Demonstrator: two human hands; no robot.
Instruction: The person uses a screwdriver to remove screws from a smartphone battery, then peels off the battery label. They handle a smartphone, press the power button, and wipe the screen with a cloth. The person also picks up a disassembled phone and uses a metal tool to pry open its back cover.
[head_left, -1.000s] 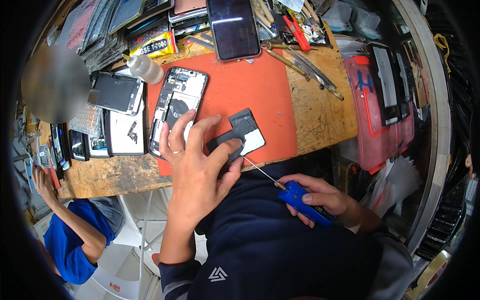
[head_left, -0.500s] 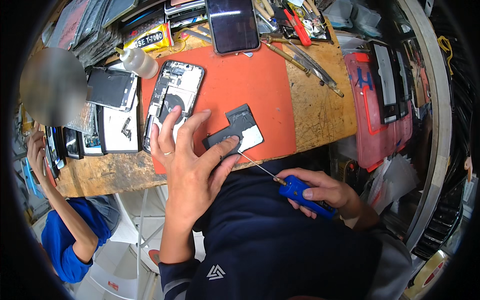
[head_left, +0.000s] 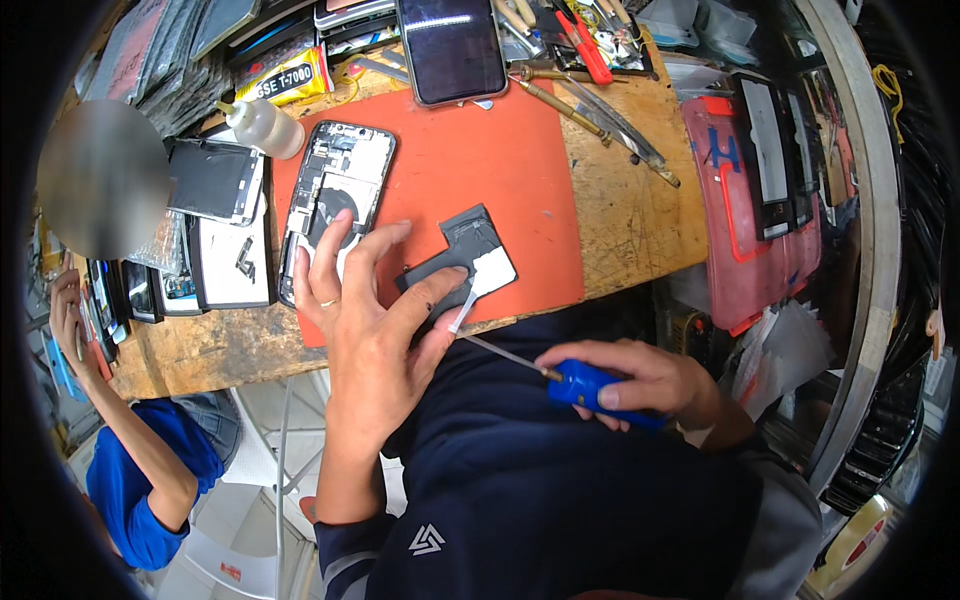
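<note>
An L-shaped black phone battery point(head_left: 468, 236) with a white patch point(head_left: 493, 272) lies near the front edge of the orange mat. My left hand point(head_left: 375, 335) grips its near edge between thumb and index finger, the other fingers spread over the opened phone point(head_left: 345, 170). In my right hand point(head_left: 655, 375) is a blue handheld tool point(head_left: 580, 388) with a thin metal shaft point(head_left: 508, 356). A narrow whitish strip point(head_left: 463, 312) runs from the patch down past my left thumb to the shaft's tip. Exactly how strip and tip join is too small to tell.
The orange mat point(head_left: 500, 150) covers part of a worn wooden bench point(head_left: 630, 230). Behind are a dark-screened phone point(head_left: 453, 50), a squeeze bottle point(head_left: 265, 128) and screwdrivers point(head_left: 565, 108). Phone parts point(head_left: 235, 250) lie left. A co-worker's arm point(head_left: 125, 420) reaches in at far left.
The tool has drawn back a little, down and left, and its tip is off the battery. A whitish strip now stretches between patch and shaft. My left hand keeps its grip.
</note>
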